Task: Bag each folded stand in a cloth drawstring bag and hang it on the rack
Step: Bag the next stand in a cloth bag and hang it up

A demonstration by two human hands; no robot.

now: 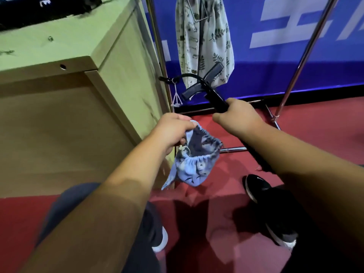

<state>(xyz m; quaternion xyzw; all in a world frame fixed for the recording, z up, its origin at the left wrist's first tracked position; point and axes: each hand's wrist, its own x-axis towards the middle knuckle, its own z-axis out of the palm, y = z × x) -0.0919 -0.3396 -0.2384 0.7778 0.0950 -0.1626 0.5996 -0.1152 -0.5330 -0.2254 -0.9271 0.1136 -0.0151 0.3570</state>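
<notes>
**Getting the stand lined up with the bag's mouth**

Standing beside the wooden cabinet (59, 107), the person has both arms out in front, and the one head view shows the whole step. The left hand (173, 131) is closed on the near-left part of the rim of the blue bag (197, 162), pinching the gathered cloth so the bag hangs below with its mouth sagging open towards the right. The right hand (239, 117) is wrapped tight around the shaft of the black stand (208, 85). The stand's head end points away to the far left, towards the rack's pole (159, 56), while its other end runs back under the right forearm.

The stand is not in the bag yet; it sits above and to the right of the mouth, close by but apart from the cloth. To my eye the job now is to bring one end of it over the opening and slide it down. The mouth is held at one point only, so it droops half shut; tilting the rim up or spreading it with the fingers would give a wider target. The end with the crosswise black piece looks likely to snag on the gathered hem, so the plain end would go in more easily. Whether the stand is fully folded I cannot tell.

On the far side, a leaf-print bag (204, 42) already hangs on the rack, above the red floor (315, 125).
</notes>
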